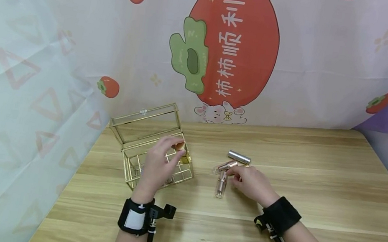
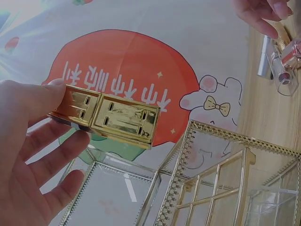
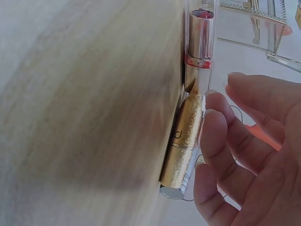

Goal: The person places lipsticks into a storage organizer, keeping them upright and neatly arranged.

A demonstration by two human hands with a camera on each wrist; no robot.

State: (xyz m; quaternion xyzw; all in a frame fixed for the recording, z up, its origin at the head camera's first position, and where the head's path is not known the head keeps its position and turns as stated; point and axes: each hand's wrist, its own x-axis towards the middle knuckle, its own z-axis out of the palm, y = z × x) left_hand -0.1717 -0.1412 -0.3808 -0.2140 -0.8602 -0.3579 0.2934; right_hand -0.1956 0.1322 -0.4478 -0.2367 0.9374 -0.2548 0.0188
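My left hand (image 1: 160, 162) pinches a gold rectangular metal piece (image 2: 124, 118) between thumb and fingers. Its two boxy sections with small slots face the left wrist camera. Below that hand stands a glass box (image 1: 124, 165) with gold edging, its lid (image 1: 146, 120) raised and a gold grid (image 2: 221, 188) inside. My right hand (image 1: 252, 184) hovers low by several lipsticks, its fingers loosely bent beside a shiny gold lipstick tube (image 3: 181, 150); contact is hard to tell. Nearby lie a clear-capped lipstick (image 1: 221, 184), another clear-ended lipstick (image 1: 226, 166) and a silver tube (image 1: 239, 157).
The wooden table (image 1: 322, 179) extends right of the lipsticks and toward the front. A white printed cloth (image 1: 298, 91) hangs behind it, and more cloth (image 1: 20, 110) drapes on the left. Black straps with cameras and cables are on both wrists.
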